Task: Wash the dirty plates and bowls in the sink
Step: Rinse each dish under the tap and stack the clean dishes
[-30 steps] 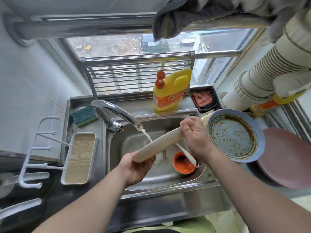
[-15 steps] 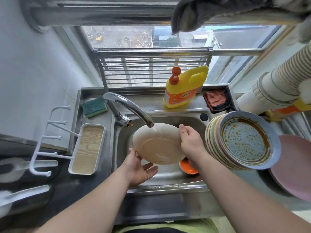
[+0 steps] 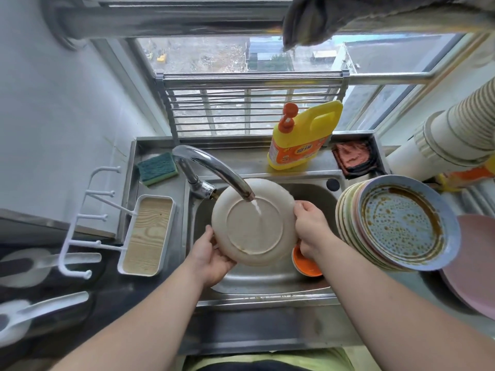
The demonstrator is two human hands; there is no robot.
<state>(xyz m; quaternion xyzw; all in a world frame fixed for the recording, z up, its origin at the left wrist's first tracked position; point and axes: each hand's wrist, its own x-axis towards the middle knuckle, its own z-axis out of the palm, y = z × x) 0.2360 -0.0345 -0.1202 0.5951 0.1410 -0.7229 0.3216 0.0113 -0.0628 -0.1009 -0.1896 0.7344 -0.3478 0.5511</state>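
A cream plate (image 3: 254,231) is held bottom-up over the steel sink (image 3: 270,285), right under the faucet (image 3: 214,167), whose water stream lands on its underside. My left hand (image 3: 211,255) grips the plate's lower left rim. My right hand (image 3: 312,228) grips its right rim. An orange bowl (image 3: 306,263) lies in the sink, partly hidden behind my right wrist. To the right, a tilted stack of dirty plates (image 3: 348,226) is topped by a blue plate (image 3: 407,223) smeared with brown sauce.
Yellow detergent bottle (image 3: 302,137) and a green sponge (image 3: 157,168) sit behind the sink. A red cloth (image 3: 353,156) lies in a corner tray. A white rack with a wooden tray (image 3: 146,234) stands left. A pink plate (image 3: 474,266) lies far right. White ladles (image 3: 40,311) rest at lower left.
The plate went from edge-on under the water to flat with its underside up. My left hand moved from an open palm below it to gripping the rim.
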